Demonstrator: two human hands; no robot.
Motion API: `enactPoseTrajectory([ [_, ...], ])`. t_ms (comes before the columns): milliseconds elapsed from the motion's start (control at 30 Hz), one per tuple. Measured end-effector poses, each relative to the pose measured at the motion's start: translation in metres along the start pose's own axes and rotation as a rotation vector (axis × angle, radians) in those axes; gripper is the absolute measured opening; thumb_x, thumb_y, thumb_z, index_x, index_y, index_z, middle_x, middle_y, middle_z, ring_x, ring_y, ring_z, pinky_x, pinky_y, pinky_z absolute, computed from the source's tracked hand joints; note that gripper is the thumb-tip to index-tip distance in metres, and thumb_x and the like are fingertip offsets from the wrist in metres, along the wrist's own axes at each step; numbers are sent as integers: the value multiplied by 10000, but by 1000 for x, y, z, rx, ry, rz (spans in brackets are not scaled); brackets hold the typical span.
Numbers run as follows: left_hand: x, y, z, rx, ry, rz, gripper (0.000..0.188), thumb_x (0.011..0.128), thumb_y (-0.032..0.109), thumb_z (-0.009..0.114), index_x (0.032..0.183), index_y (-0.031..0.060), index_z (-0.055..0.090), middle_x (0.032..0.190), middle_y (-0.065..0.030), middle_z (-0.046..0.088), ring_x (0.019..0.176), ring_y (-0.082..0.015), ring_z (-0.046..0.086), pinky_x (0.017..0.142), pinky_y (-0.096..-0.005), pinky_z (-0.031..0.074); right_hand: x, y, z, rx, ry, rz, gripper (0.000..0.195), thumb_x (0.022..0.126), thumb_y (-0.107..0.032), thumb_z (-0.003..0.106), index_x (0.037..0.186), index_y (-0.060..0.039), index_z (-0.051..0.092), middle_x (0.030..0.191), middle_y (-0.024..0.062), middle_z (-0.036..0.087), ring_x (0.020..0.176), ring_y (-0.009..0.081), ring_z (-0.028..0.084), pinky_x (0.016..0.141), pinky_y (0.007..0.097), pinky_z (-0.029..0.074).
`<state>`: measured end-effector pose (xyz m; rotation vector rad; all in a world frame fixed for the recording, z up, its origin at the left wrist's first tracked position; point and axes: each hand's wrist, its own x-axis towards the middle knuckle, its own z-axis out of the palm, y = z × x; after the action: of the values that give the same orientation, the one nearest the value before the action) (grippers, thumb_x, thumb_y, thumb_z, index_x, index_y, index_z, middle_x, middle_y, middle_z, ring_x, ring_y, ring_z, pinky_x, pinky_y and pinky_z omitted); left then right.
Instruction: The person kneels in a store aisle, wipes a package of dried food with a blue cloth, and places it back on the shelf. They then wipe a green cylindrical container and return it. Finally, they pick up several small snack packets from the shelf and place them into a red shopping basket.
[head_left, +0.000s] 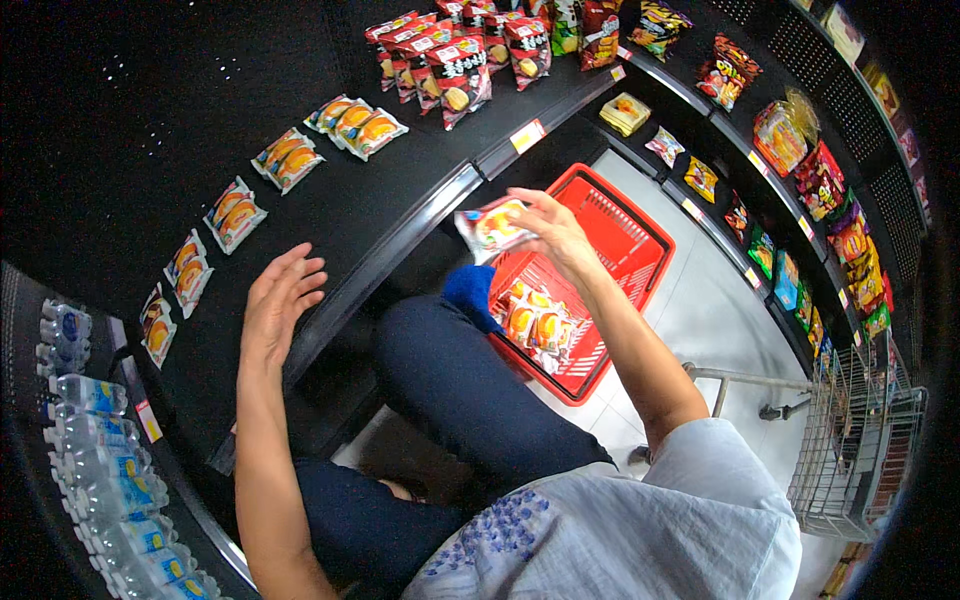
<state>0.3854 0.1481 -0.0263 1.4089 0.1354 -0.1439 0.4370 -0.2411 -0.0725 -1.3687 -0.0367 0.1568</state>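
My right hand (551, 229) grips a small packaged snack (493, 227) by its right end, over the near left rim of a red plastic shopping basket (652, 277). Several similar orange-and-white packets (536, 322) lie inside the basket. My left hand (281, 304) hovers with fingers apart and nothing in it, above the front part of a black shelf (360, 202). Beyond it, small groups of matching packets (236, 215) stand in a curved row on that shelf.
Red-and-black snack bags (457, 79) stand farther along the shelf. Bottled water (124, 465) is at the left. Shelves with assorted snack bags (821, 180) curve along the right. A wire cart (847, 442) stands at the lower right. My bent leg (465, 382) is beside the basket.
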Motion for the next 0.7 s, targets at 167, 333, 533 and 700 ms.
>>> enactPoseTrajectory([
  [167,-6,2,-3,26,120,-47,433,932,264,636,1283,21,562,1095,-122,646,972,-169,638,809,-292,527,-13,111,-98,-199,233,47,485,870,-133,698,1283,5,484,1057,133,658,836,203,693,620,316,592],
  [333,-6,-2,-10,25,124,-64,427,935,269,630,1278,23,567,1079,-122,647,956,-162,637,811,-291,527,-15,172,-88,-488,164,306,549,859,-131,707,1334,-3,463,1008,146,676,806,204,701,549,301,583],
  [533,-2,-1,-10,40,123,-79,432,937,286,626,1275,23,568,1083,-121,646,972,-166,629,818,-298,519,13,194,-72,-984,188,307,607,859,-317,715,1309,32,508,1076,197,659,917,241,673,657,339,574],
  [700,-3,-6,-27,43,131,-101,438,936,288,622,1277,19,564,1107,-134,639,993,-181,626,839,-314,520,34,124,-38,-700,303,-71,346,910,-229,627,1163,6,597,1055,198,678,963,269,663,847,365,520],
])
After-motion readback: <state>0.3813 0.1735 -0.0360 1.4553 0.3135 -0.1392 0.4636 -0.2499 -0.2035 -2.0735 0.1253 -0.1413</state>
